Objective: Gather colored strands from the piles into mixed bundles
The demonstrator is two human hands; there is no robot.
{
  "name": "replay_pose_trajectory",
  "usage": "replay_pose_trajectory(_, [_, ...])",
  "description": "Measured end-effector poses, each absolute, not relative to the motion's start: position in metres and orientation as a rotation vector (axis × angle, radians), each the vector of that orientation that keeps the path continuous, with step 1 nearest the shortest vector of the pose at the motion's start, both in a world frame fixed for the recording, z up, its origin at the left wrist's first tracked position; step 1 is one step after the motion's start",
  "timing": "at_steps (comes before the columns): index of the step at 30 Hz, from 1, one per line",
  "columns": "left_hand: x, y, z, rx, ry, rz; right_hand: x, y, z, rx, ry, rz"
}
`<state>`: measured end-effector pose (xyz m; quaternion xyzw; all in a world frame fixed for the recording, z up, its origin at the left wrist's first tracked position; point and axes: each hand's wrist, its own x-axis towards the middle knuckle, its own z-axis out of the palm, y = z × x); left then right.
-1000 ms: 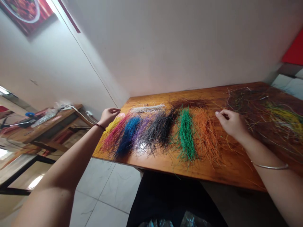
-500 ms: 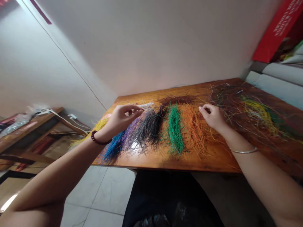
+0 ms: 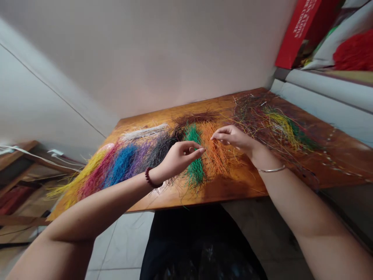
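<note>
Strands [image 3: 196, 173] look wiry, bright green; left hand [image 3: 176, 160] and right hand [image 3: 237, 139] curl, grip unclear.

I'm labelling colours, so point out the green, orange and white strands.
Green strands [image 3: 196, 172], head view: lower half of the bunch.
Orange strands [image 3: 216, 154], head view: middle of the bunch.
White strands [image 3: 145, 132], head view: middle of the bundle.

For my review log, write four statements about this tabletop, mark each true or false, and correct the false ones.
1. The green strands lie between the black strands and orange strands. True.
2. The right wrist wears a beaded bracelet. False: that wrist wears a silver bangle.
3. The white strands lie nearer the wall than the blue strands. True.
4. The left hand is over the yellow strands. False: its fingertips appear over the green strands.
</note>
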<state>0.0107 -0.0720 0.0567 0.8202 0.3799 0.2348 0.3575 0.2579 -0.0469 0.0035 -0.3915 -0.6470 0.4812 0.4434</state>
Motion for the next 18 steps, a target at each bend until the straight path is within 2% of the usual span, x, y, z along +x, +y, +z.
replay_pose_trajectory(6, [0.025, -0.065, 0.048, 2.163, 0.990, 0.666, 0.258, -0.048, 0.004, -0.933, -1.699, 1.277])
replay_pose_trajectory(18, [0.028, -0.065, 0.047, 2.070, 1.012, 0.633, 0.259, -0.046, 0.008, -0.895, -1.826, 1.199])
